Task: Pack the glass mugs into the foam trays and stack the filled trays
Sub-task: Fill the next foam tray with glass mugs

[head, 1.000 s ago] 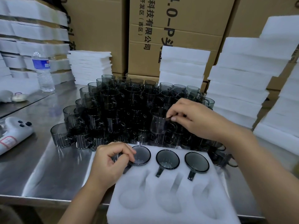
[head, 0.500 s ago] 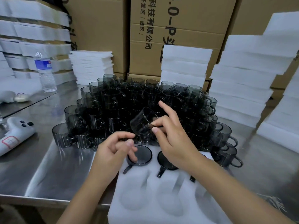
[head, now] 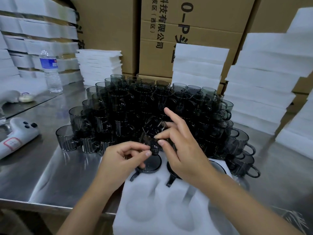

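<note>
Above the foam tray (head: 159, 192), our right hand (head: 184, 150) pinched the tilted mug (head: 150, 133); our left hand (head: 123, 158) curled beside its lower end, grasp unclear; empty pockets (head: 140, 209) lay nearer us.

Right grip (head: 184, 150) pinching, left grip (head: 122, 160) curled

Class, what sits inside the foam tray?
Far row: two smoky glass mugs, a third mostly hidden by the right hand. Two near pockets empty; the arm covers another.
</note>
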A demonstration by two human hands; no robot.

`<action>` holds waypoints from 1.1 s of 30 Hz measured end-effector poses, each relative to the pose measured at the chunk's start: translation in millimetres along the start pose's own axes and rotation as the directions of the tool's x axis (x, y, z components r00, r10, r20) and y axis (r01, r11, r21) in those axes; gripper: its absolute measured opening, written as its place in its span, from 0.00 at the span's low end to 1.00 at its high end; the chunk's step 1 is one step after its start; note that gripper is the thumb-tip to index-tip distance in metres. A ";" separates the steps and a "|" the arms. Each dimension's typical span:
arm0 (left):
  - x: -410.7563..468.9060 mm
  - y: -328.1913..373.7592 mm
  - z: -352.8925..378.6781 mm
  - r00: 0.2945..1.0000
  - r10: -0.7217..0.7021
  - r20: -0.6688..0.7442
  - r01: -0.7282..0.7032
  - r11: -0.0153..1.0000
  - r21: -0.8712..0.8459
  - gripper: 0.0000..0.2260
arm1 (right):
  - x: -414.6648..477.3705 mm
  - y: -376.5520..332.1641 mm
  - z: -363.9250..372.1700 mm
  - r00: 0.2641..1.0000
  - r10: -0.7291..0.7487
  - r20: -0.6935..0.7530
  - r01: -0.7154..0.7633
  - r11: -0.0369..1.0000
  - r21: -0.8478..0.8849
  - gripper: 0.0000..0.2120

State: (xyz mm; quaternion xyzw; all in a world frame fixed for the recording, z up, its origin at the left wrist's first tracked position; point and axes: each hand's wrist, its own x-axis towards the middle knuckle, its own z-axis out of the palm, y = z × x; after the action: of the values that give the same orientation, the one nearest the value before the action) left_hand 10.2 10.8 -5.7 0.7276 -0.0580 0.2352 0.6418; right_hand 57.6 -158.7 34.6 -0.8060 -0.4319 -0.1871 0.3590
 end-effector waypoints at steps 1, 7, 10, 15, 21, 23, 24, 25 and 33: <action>0.1 -0.8 -0.1 1.000 0.008 0.005 -0.008 1.000 -0.009 0.05 | 0.0 -0.2 0.3 1.000 -0.005 -0.018 0.005 1.000 0.004 0.07; -0.3 -2.1 -1.3 0.996 0.065 0.053 -0.063 0.997 -0.035 0.09 | 0.4 -0.5 -0.3 0.997 0.038 -0.069 -0.035 0.999 0.033 0.08; -1.2 0.0 -1.0 0.997 0.063 0.054 -0.062 0.998 -0.023 0.10 | 0.3 -1.4 -0.1 0.999 0.024 -0.033 -0.023 0.999 0.024 0.08; -2.4 4.3 -0.6 0.997 0.048 0.055 -0.048 0.999 0.006 0.10 | -1.7 -2.2 -0.3 1.000 0.013 0.029 -0.013 1.000 0.012 0.06; -3.0 6.3 -1.1 0.993 0.064 0.094 -0.068 0.997 0.045 0.11 | -0.2 -3.5 -1.0 1.000 0.007 0.008 -0.007 1.000 -0.009 0.04; -3.0 6.3 -0.7 0.993 0.065 0.099 -0.070 0.996 0.051 0.08 | -0.4 -4.0 -2.1 0.999 0.028 -0.022 -0.027 0.999 0.032 0.05; -3.4 6.7 -0.5 0.993 0.063 0.101 -0.068 0.996 0.050 0.07 | -0.8 -4.3 -2.9 0.998 0.035 -0.046 -0.033 0.998 0.054 0.07; -3.8 7.2 -0.5 0.992 0.062 0.106 -0.068 0.997 0.047 0.06 | -1.0 -4.5 -3.9 0.997 0.040 -0.068 -0.035 0.997 0.075 0.10; -1.9 5.3 -0.2 0.991 0.079 0.112 -0.083 0.996 0.032 0.12 | -3.5 -5.6 -8.7 0.992 0.129 -0.014 -0.125 0.979 0.160 0.29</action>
State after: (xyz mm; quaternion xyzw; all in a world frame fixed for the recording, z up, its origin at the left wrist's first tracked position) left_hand 6.4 9.7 -1.7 0.7482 -0.1187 0.2216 0.6140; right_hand 51.1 -165.1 40.7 -0.7984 -0.3888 -0.1386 0.4384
